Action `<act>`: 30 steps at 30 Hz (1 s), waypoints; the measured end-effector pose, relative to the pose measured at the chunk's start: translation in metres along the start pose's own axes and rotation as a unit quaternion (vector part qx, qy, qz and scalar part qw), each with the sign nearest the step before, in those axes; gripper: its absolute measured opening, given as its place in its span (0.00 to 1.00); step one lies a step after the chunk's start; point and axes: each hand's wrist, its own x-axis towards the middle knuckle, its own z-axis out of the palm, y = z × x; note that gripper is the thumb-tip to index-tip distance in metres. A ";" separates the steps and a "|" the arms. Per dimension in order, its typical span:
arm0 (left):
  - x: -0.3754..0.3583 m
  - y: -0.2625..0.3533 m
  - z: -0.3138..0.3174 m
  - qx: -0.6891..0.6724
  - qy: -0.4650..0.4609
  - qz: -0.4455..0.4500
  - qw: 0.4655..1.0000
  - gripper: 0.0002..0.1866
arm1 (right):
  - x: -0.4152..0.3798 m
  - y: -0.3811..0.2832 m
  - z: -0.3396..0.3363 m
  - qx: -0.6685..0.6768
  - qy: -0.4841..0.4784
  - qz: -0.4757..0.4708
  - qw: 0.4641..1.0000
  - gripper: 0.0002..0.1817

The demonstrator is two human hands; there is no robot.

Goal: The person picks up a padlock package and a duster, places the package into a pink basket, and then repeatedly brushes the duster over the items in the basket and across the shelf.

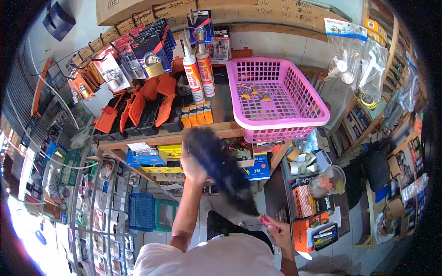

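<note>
A feather duster point(221, 165) with dark, motion-blurred feathers stretches diagonally in front of me. My right hand point(282, 234) is closed around its pink handle at the lower right. My left hand point(194, 169) is up against the feathers near the far end, its fingers hidden behind them, so I cannot make out whether it grips them. Just beyond the feathers is the wooden shelf edge point(170, 138), with small orange-and-yellow boxes point(197, 115) standing on it. Farther right on that shelf rests a pink plastic basket point(287, 123) holding several yellow-and-purple packets point(253, 93).
Black bins with orange lids point(138, 108) line the shelf's left part, beside two sealant tubes point(193, 78). Carded padlocks point(154, 64) hang above. A glass-fronted rack point(103, 198) stands left. At right, a clear plastic tub point(328, 181) and an orange box point(306, 232) sit on a counter.
</note>
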 end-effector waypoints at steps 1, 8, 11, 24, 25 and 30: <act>-0.003 -0.002 -0.004 0.137 0.022 0.006 0.990 0.27 | 0.000 0.001 0.000 -0.001 -0.001 0.001 1.000 0.21; -0.004 -0.001 -0.006 0.072 -0.021 -0.030 0.997 0.31 | 0.002 0.001 -0.001 0.069 0.015 0.017 0.997 0.24; -0.003 0.001 -0.016 -0.024 -0.052 -0.050 0.997 0.31 | 0.003 -0.005 0.004 0.083 0.027 0.002 0.996 0.24; -0.001 -0.006 -0.006 0.045 0.079 -0.002 0.996 0.21 | -0.002 0.012 -0.006 0.119 0.059 -0.032 0.991 0.25; 0.000 -0.006 -0.017 0.040 0.064 0.016 0.997 0.18 | -0.002 0.012 -0.007 0.119 0.059 -0.032 0.991 0.25; 0.004 -0.005 -0.042 0.075 0.175 0.015 0.982 0.16 | -0.003 0.010 -0.008 0.161 0.052 -0.040 0.985 0.23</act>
